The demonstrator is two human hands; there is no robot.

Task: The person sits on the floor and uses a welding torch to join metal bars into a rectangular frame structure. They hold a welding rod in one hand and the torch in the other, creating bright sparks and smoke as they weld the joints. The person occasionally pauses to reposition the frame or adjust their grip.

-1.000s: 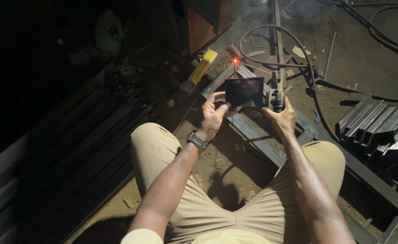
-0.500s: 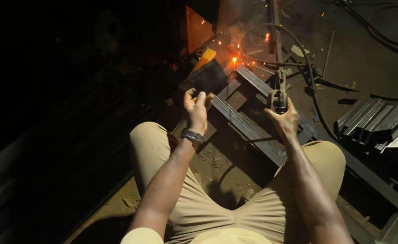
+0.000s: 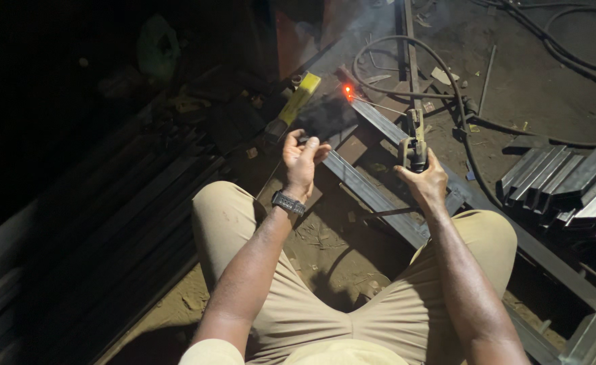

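Gone since half a second back: the bright sparks. Only a small red glow (image 3: 347, 91) left, with thin smoke above it.

Long steel bar (image 3: 372, 192) flat on the dirt, between the knees and running up to the glow. Right hand (image 3: 425, 181) shut tight round the holder (image 3: 415, 145), just above the bar. Thin rod (image 3: 379, 105) out of the holder, tip close to the glow. Left hand (image 3: 302, 159) closed on the bottom of a dark shield (image 3: 325, 115), held up just left of the glow.

Best way, most likely: keep the right wrist still and the rod tip near the hot spot. Bring the shield between eyes and glow before any new sparks. Keep bare fingers and legs off the hot end of the bar. Watch the black cable (image 3: 460, 128) too, so no tug on the holder.

Hard to see: almost all of the left side, lost in the dark. Shield edges blurred by smoke. Cannot tell if the rod tip touches the bar. Cable cut off at the top edge.
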